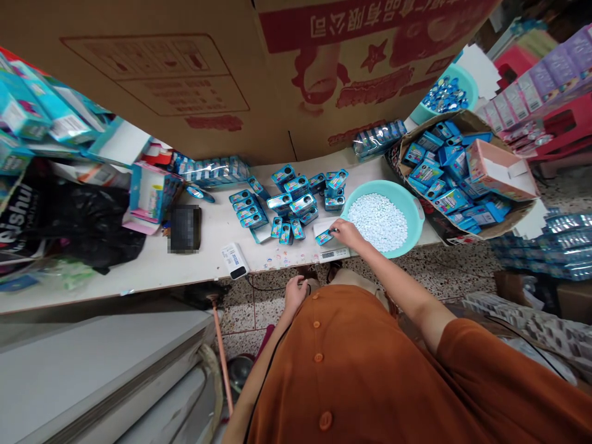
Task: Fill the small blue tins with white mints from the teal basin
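Observation:
My right hand (350, 236) is closed in a pinch at the right end of a small blue tin (322, 238). Whatever lies between those fingertips is too small to make out. The tin rests on a flat white digital scale (336, 253) by the table's front edge. Just right of that hand is a turquoise basin (417, 217) holding many small white tablets (377, 221). My left hand (295, 294) hangs below the table edge near my lap, holding nothing, its fingers loosely bent and apart. Several blue tins (296, 186) with round dark openings stand grouped behind the scale.
A large cardboard box (185, 74) walls off the back. At right are a carton of blue tins (444, 163) and another turquoise basin (469, 86). A white device with a cable (234, 260), a dark blurred object (184, 229) and a black bag (87, 216) lie left.

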Action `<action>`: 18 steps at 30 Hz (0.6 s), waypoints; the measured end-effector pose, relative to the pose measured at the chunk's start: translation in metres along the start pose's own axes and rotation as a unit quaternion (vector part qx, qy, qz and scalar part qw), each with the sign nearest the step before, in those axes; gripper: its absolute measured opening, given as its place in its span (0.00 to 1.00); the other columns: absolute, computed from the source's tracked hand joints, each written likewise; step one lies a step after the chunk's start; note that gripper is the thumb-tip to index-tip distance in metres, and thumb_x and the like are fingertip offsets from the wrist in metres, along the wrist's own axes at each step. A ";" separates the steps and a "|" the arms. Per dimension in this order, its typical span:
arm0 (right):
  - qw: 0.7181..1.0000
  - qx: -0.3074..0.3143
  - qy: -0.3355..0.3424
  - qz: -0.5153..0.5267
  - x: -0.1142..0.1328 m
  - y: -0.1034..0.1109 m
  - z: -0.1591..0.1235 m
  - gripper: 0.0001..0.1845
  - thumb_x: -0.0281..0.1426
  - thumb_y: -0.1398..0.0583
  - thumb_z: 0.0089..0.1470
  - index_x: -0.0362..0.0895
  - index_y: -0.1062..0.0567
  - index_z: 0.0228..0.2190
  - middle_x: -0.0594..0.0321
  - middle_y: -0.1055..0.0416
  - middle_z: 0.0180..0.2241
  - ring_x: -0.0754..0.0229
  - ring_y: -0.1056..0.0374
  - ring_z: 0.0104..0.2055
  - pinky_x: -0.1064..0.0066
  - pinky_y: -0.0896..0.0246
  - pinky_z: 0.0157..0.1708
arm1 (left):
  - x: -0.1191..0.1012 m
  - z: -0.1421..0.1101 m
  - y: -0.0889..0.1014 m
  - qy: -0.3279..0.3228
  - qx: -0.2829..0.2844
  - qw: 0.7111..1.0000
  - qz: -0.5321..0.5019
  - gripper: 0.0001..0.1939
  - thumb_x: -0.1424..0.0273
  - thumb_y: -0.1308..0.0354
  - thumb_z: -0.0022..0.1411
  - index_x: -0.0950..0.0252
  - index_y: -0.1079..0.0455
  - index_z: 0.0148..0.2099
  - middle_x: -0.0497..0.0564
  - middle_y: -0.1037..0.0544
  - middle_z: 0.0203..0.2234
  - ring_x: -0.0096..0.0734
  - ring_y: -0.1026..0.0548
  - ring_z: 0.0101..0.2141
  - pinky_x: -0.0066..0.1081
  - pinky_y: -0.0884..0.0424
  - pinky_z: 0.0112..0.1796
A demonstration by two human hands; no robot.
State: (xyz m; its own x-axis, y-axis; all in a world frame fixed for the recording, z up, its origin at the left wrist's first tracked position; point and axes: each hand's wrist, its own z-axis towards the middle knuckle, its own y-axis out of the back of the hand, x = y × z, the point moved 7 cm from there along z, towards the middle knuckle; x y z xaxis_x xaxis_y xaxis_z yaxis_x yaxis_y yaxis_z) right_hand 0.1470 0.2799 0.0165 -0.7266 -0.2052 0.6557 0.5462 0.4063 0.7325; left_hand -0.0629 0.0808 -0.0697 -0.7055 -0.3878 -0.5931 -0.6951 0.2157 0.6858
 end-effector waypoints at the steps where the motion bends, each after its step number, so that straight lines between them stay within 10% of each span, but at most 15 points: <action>1: 1.000 -0.007 -0.002 0.002 -0.001 0.002 -0.001 0.09 0.23 0.41 0.49 0.44 0.23 0.33 0.61 0.30 0.35 0.62 0.35 0.34 0.73 0.41 0.38 | 0.000 0.000 0.000 -0.001 0.000 1.000 0.001 0.12 0.67 0.47 0.57 0.67 0.28 0.40 0.58 0.24 0.37 0.40 0.27 0.41 0.39 0.32 0.46; 10: 0.982 -0.137 -0.127 -0.031 -0.071 0.034 -0.020 0.10 0.27 0.45 0.53 0.43 0.24 0.35 0.58 0.30 0.36 0.58 0.35 0.38 0.69 0.42 0.41 | -0.002 0.001 -0.002 0.003 0.006 1.000 0.007 0.11 0.67 0.47 0.56 0.67 0.28 0.39 0.57 0.23 0.37 0.40 0.27 0.42 0.39 0.32 0.46; 18: 0.965 -0.110 -0.221 -0.084 -0.131 0.017 -0.060 0.12 0.30 0.44 0.53 0.42 0.25 0.39 0.54 0.30 0.40 0.54 0.36 0.44 0.66 0.43 0.45 | -0.007 0.003 -0.001 -0.005 0.008 1.000 0.007 0.11 0.67 0.47 0.56 0.66 0.28 0.39 0.57 0.23 0.37 0.40 0.27 0.41 0.40 0.32 0.46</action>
State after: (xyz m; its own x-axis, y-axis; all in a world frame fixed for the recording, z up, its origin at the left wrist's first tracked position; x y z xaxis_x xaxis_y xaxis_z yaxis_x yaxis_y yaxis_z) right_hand 0.2764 0.2608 -0.0460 -0.8924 0.1685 0.4185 0.4461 0.1909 0.8744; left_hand -0.0575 0.0856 -0.0678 -0.7160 -0.3755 -0.5885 -0.6877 0.2347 0.6870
